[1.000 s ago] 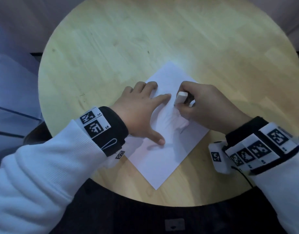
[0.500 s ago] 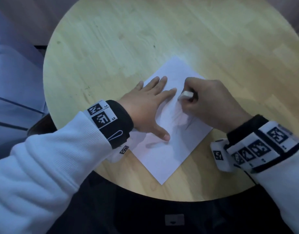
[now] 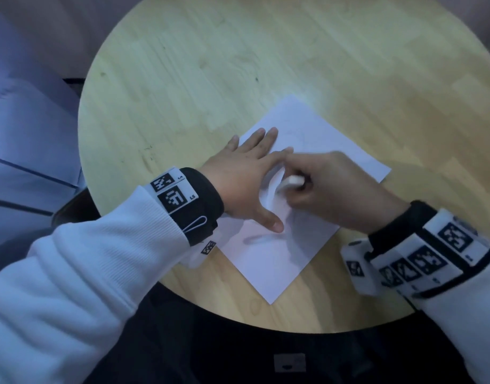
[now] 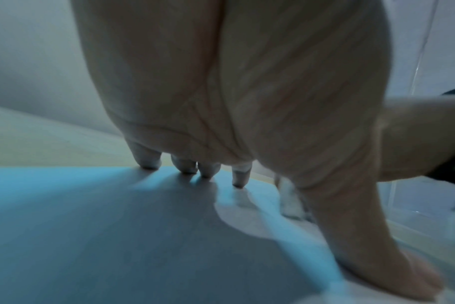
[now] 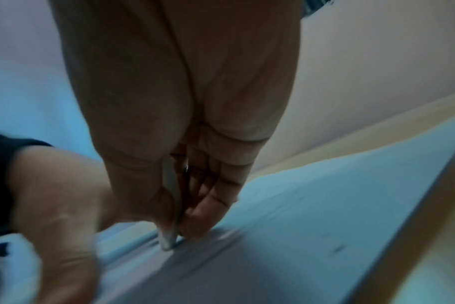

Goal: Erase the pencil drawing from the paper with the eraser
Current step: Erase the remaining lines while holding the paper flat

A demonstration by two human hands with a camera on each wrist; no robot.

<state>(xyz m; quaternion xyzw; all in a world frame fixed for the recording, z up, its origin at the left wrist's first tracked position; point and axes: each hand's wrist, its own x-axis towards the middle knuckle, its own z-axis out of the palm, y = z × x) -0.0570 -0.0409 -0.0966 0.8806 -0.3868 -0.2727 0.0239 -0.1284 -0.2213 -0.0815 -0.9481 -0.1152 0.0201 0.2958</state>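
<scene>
My sleeves (image 3: 72,273) are white, with black cuffs and marker bands at both wrists. The paper (image 3: 268,259) lies turned like a diamond on the round wooden worktop (image 3: 210,79), its nearest corner close to the near edge. My left hand (image 3: 243,181) lies flat on the sheet's left part, fingers (image 4: 187,164) straight and slightly spread, tips pressing the sheet, thumb (image 3: 271,221) stretched out toward me. The paper is buckled into a raised fold just right of that hand. My right hand (image 3: 329,192) is just beside the left, nearly touching its forefinger; its fingers (image 5: 208,205) and thumb are curled and pinched on the eraser (image 3: 290,182), a small white block. The eraser's lower end (image 5: 169,240) touches the sheet next to the fold. Faint pencil lines (image 3: 304,137) show on the far part of the paper; that area is blurred, so I cannot tell their shape.
</scene>
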